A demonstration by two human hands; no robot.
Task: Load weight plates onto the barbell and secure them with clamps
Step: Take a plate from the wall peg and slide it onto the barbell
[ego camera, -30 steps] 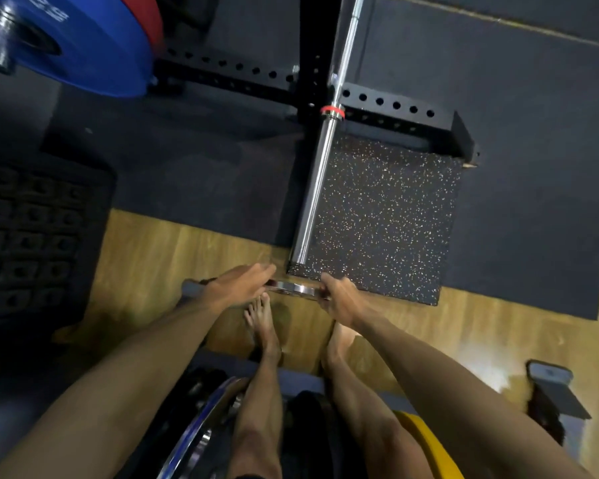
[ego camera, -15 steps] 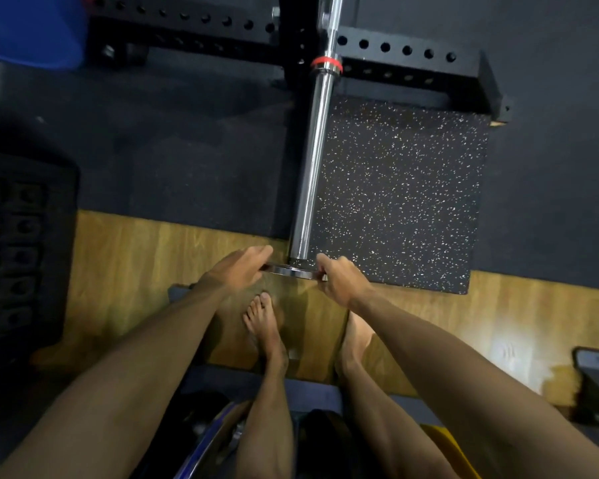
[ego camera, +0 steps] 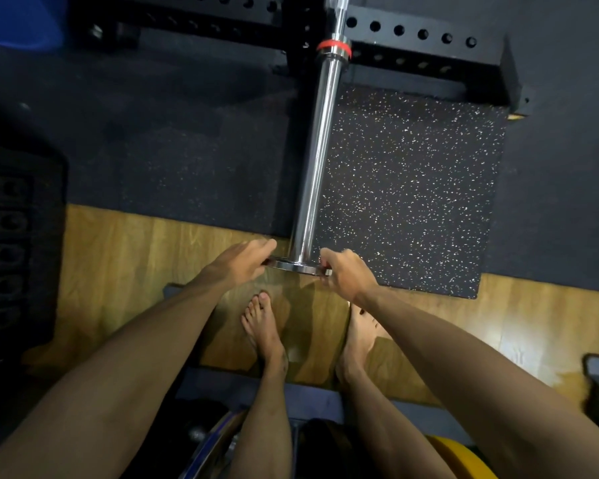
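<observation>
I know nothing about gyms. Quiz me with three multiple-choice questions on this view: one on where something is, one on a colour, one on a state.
1. Where is the thin metal plate?
A. at the near end of the barbell sleeve
B. flat on the wooden floor
C. against the collar

2. What colour is the ring at the sleeve's far end?
A. green
B. red
C. white

3. How is the plate held?
A. by one hand
B. by neither hand
C. by the left hand and right hand, one at each edge

Answers: A, the sleeve tip meets the plate's middle; B, the band looks red; C, both hands grip opposite edges.
</observation>
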